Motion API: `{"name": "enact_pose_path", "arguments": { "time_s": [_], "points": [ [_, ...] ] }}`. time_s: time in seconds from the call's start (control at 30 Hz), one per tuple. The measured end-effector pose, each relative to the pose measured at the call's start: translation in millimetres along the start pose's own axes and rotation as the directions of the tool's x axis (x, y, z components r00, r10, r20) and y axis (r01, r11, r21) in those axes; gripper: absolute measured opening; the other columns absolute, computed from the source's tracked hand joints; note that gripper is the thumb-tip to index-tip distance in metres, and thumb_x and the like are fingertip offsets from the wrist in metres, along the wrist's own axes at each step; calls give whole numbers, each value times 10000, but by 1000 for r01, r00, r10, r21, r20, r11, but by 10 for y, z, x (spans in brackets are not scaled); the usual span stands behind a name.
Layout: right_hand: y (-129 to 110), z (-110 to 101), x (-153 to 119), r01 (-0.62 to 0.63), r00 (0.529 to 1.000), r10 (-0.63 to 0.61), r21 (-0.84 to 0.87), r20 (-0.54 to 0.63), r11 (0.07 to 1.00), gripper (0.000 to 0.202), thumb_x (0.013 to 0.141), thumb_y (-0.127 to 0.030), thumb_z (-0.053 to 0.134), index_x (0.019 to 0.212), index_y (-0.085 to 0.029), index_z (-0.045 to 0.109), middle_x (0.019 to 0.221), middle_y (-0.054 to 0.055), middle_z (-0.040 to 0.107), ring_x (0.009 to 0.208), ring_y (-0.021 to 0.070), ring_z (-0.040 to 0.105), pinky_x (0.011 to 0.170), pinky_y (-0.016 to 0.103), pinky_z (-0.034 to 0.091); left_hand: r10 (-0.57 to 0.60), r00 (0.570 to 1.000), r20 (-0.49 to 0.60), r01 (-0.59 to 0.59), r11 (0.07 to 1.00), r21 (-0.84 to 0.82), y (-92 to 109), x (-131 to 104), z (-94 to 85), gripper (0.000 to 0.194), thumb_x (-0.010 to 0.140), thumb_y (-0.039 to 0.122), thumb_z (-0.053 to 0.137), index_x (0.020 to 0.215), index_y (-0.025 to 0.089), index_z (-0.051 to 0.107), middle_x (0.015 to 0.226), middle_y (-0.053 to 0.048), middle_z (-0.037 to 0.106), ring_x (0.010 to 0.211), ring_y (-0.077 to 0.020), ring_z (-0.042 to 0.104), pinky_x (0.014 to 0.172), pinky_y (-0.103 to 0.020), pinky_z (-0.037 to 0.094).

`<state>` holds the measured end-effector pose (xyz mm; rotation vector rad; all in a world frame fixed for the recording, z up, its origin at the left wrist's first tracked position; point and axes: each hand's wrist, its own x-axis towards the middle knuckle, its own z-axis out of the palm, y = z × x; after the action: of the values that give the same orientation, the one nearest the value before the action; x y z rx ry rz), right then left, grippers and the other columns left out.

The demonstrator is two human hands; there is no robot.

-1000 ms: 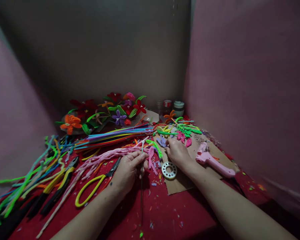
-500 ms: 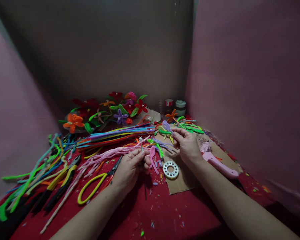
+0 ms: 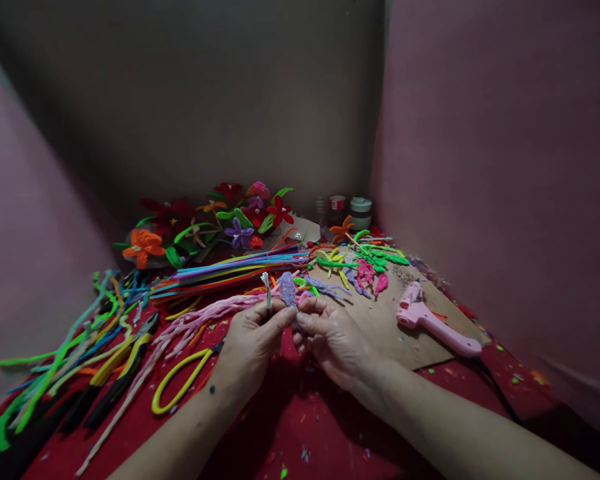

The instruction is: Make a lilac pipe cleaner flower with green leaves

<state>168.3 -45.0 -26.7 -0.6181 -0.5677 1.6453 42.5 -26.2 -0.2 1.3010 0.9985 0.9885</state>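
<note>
My left hand (image 3: 257, 337) is closed around a thin flower stem (image 3: 267, 288) with small white stamens at its top, which stands upright above my fingers. A fuzzy purple pipe-cleaner petal (image 3: 288, 288) points up between my two hands. My right hand (image 3: 333, 337) pinches that petal near its lower end, and the left thumb tip touches it there too. Petal and stem stand side by side, a little apart at the top. Yellow-handled scissors (image 3: 173, 393) lie beside my left wrist, their blades mostly hidden behind the hand.
Black-and-yellow pliers (image 3: 113, 377) and loose pipe cleaners (image 3: 80, 353) lie at left. Bundled pipe cleaners (image 3: 240, 267) and finished flowers (image 3: 237, 233) are behind. At right, a pink glue gun (image 3: 437, 327) rests on cardboard (image 3: 380, 327) with petals and leaves (image 3: 365, 273). Jars (image 3: 361, 213) stand at the back.
My right hand has moved left and down from above the cardboard, bringing the purple petal to my left hand. The stem has shifted slightly left. The right arm now hides the white ring.
</note>
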Motion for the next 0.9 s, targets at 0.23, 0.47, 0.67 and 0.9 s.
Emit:
{"name": "enact_pose_path", "arguments": {
  "time_s": [0.23,0.47,0.67,0.9],
  "points": [
    [-127,58,-71,119,992,-126,-199,-24,973,165,620,-228,712,745,-157,632,629,-31,594,527,69,494,519,192,379,27,999,18,-28,995,98,59,-3,-50,270,713,364,660,608,148,539,482,65,338,436,-44,235,425,-197,192],
    [-232,61,-27,84,996,-84,-179,12,980,218,659,-302,693,584,-138,572,495,-41,502,412,53,396,399,186,279,93,991,95,-117,952,283,125,-42,24,208,690,290,641,578,147,541,544,35,417,522,-78,328,506,-208,282],
    [-228,57,-17,107,991,-118,-151,-68,983,195,618,-272,716,593,-142,572,505,-43,514,416,55,414,401,184,311,37,983,180,-97,936,339,161,-56,58,186,729,301,584,638,144,546,613,28,444,586,-97,359,563,-216,303],
    [-273,55,-44,75,996,-84,-200,-37,977,226,619,-293,751,611,-140,584,488,-61,509,386,28,371,370,162,241,119,956,267,-248,812,528,93,-76,24,169,781,225,495,631,152,520,620,21,434,606,-108,380,584,-224,311]
  ]
}}
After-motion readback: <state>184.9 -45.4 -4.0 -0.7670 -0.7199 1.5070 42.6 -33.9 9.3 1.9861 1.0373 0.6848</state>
